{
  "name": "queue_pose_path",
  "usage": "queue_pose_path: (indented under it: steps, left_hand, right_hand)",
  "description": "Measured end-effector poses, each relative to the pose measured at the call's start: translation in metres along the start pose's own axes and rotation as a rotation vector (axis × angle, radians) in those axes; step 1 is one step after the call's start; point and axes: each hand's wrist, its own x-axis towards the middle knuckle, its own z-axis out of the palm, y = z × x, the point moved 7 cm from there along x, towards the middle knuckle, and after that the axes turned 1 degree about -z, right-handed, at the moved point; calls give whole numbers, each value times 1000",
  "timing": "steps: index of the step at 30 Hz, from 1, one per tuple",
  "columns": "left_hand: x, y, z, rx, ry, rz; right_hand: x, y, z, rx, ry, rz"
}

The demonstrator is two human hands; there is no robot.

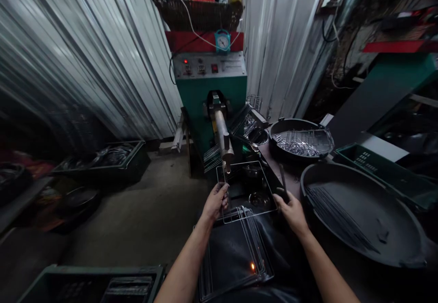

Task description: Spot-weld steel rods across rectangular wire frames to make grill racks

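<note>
My left hand [216, 200] is closed on the left side of a thin square wire frame [265, 182], held flat under the tip of the welding arm [223, 138] of a green machine [209, 88]. My right hand [290, 207] is closed on the frame's right side, with a dark rod-like piece sticking up from the fingers. A stack of similar wire frames [255, 243] lies on my lap over a dark cloth, and a small orange spark glows on it [252, 266].
A wide dark basin [362, 216] with thin rods sits at the right. Behind it a round basin [301, 141] holds wire grids. Green crates stand at the right [376, 166], on the left floor [102, 159] and by my knees [92, 284]. Corrugated metal walls surround the machine.
</note>
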Motion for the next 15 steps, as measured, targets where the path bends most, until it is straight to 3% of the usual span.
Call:
queue_pose_path:
  steps: [3,5,15]
  left_hand:
    - [17,15,-4,5,15,48]
    - [32,25,-6,19,20,60]
    - [108,63,-13,-10,153,72]
  right_hand:
    - [19,26,22,190,-212,210]
    - [32,32,37,321,-281,274]
    - [123,15,63,517,-140,307]
